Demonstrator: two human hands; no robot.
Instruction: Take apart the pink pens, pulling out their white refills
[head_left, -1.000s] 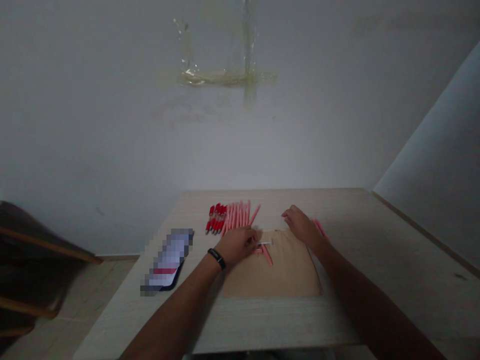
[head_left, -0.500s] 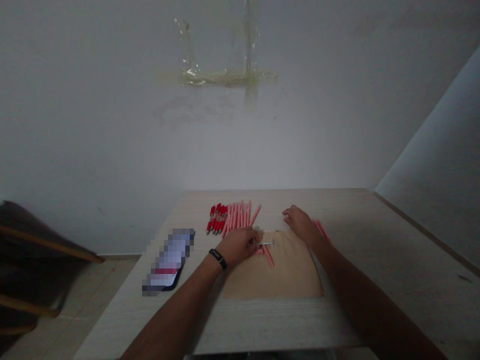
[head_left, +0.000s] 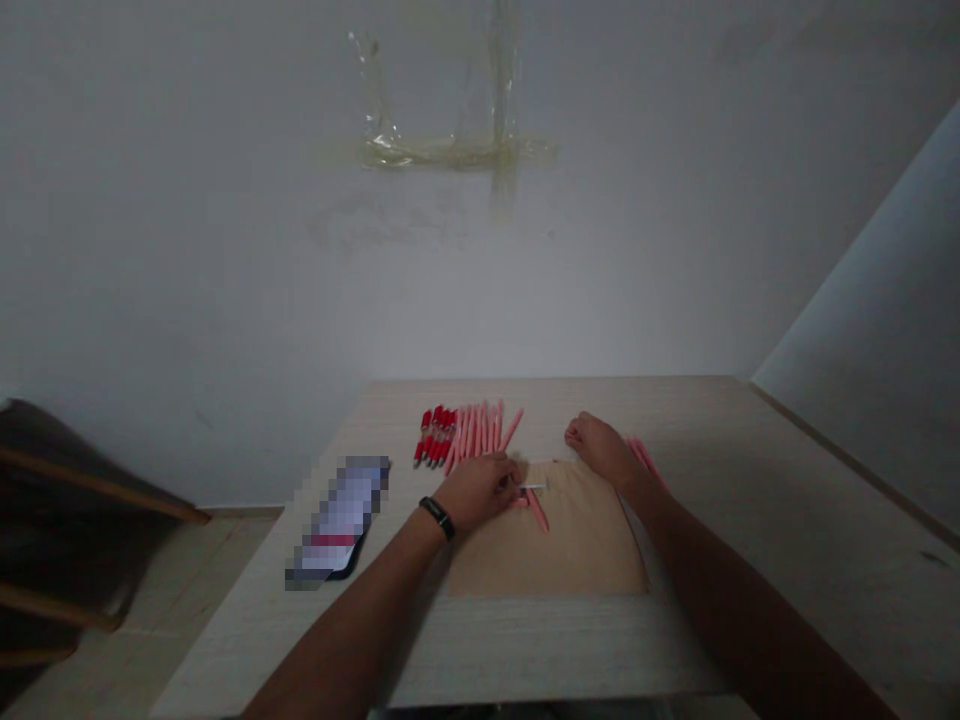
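My left hand (head_left: 480,492), with a black band on its wrist, is closed in a pinch above a tan sheet (head_left: 547,560). A thin white stick (head_left: 534,487) sticks out to the right from its fingertips. Just below, a pink pen piece (head_left: 538,512) lies slanted on the sheet, and a shorter pink part shows partly under the fingers. My right hand (head_left: 596,442) is at the sheet's far right edge with its fingers curled in; whatever they may hold is hidden. Beside its wrist lie several pink pens (head_left: 646,460), partly covered by the forearm.
Beyond my left hand, several pink pens (head_left: 476,428) lie in a row, one slanted at the right end. Left of them are several red pens (head_left: 431,450) with silver tips. A phone (head_left: 341,520) lies at the table's left. A wall stands behind the table (head_left: 547,640).
My right hand's fingers have curled in more tightly, staying in about the same place. My left hand and the pen pieces look unmoved.
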